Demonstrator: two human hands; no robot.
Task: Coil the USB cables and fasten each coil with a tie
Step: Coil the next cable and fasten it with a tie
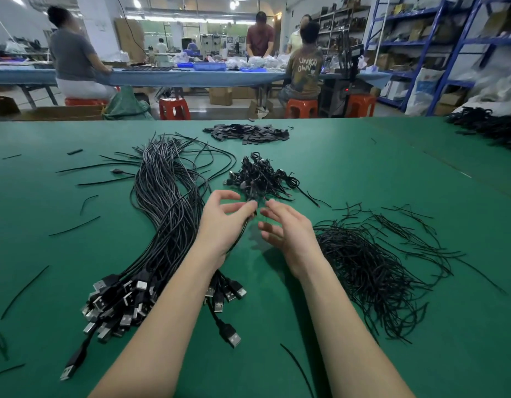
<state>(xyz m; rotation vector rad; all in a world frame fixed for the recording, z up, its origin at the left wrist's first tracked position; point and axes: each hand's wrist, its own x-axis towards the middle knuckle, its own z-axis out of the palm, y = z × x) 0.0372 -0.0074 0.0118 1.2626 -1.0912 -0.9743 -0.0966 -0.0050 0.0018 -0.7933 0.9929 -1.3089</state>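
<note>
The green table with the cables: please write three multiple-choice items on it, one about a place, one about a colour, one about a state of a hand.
1. Where does the tie pile lie?
A. right of the right hand
B. left of the cable bundle
C. on a stool

2. What colour are the stools?
A. blue
B. red
C. white

3. What is the left hand doing?
A. lying flat on the table
B. holding a thin black cable
C. lifting a box

Answers: 1 A, the ties spread beside the right hand. 2 B, every stool seen is red. 3 B, a cable runs through its fingers.
</note>
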